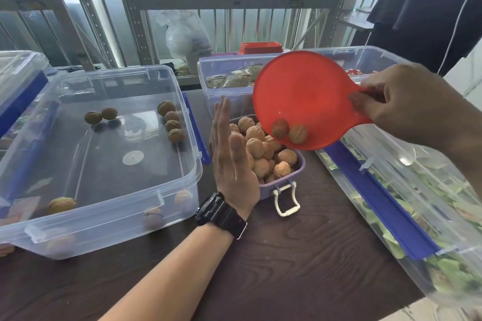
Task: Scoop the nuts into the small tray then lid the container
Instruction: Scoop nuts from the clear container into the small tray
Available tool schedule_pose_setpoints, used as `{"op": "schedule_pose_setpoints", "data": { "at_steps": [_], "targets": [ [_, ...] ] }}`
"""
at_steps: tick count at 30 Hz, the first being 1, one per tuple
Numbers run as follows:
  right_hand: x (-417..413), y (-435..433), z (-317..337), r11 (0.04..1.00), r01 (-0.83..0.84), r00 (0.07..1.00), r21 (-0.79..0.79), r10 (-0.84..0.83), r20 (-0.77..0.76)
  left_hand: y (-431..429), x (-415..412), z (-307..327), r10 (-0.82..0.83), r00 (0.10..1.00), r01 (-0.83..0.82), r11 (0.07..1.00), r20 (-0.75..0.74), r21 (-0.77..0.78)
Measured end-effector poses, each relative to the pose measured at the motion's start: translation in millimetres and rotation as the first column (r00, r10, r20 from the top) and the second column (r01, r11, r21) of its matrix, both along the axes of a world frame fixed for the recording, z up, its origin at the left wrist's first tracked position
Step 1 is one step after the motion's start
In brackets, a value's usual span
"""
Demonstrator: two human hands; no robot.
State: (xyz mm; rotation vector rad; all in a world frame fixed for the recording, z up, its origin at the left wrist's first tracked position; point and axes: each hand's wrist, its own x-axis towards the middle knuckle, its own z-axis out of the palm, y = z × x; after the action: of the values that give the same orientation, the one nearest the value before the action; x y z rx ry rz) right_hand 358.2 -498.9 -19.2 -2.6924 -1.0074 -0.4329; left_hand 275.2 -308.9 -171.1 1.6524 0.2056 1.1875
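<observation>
My right hand (399,101) grips the handle of a red scoop (302,91), tilted over the small purple tray (300,163). Two walnuts (289,131) sit at the scoop's lower lip. The tray is heaped with walnuts (260,151) and has a white latch (285,199) at its front. My left hand (232,156) stands flat and upright against the tray's left side, fingers together, holding nothing. To the left, the large clear container (104,203) holds several scattered walnuts (172,120). No lid for it can be picked out.
A clear bin with a blue latch bar (378,198) and green contents lies at the right. Another clear bin (229,81) with packets stands behind the tray. Metal shelving (208,0) rises at the back. The dark wooden table (287,255) stretches toward me.
</observation>
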Motion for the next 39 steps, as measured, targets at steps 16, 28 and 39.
{"op": "schedule_pose_setpoints", "data": {
  "at_steps": [16, 28, 39],
  "targets": [
    [-13, 3, 6, 0.997, -0.073, 0.986, -0.037, 0.078, 0.149, -41, -2, -8, 0.508, 0.857, -0.015, 0.187, -0.083, 0.982],
    [-2, 0, 2, 0.999, -0.036, 0.975, 0.004, 0.034, 0.222, -36, -9, -11, 0.508, 0.857, 0.033, 0.123, -0.092, 0.992],
    [-1, -2, 1, 0.996, 0.054, 0.971, 0.069, -0.069, 0.228, -30, -50, 1, 0.424, 0.884, 0.118, 0.202, -0.195, 0.972]
  ]
}}
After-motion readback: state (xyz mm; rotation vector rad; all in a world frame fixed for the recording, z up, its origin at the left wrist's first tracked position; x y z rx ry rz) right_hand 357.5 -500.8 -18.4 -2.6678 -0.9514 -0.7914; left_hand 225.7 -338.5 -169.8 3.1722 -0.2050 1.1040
